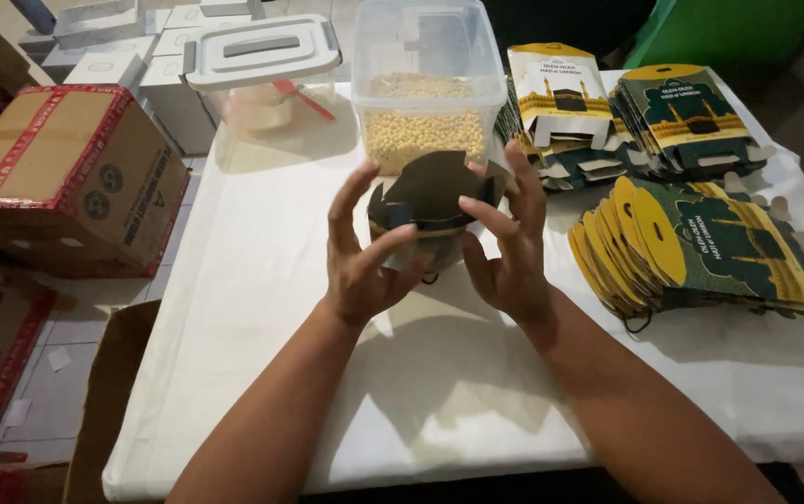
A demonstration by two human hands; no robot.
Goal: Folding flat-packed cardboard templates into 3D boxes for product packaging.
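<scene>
Both my hands hold a small dark green cardboard box (432, 194) with yellow trim above the white-covered table (262, 271). My left hand (365, 257) grips its left side, thumb across the front. My right hand (511, 245) grips the right side, fingers spread over its flaps. The box's flaps are partly folded up. Just behind it stands a clear plastic tub (425, 89) about half full of small yellowish grains.
Stacks of flat green-and-yellow box blanks (701, 247) fan out at right, more stacks (626, 112) behind them. A lidded clear container (262, 70) sits at the back left. Brown cartons (66, 177) with red tape stand on the floor at left.
</scene>
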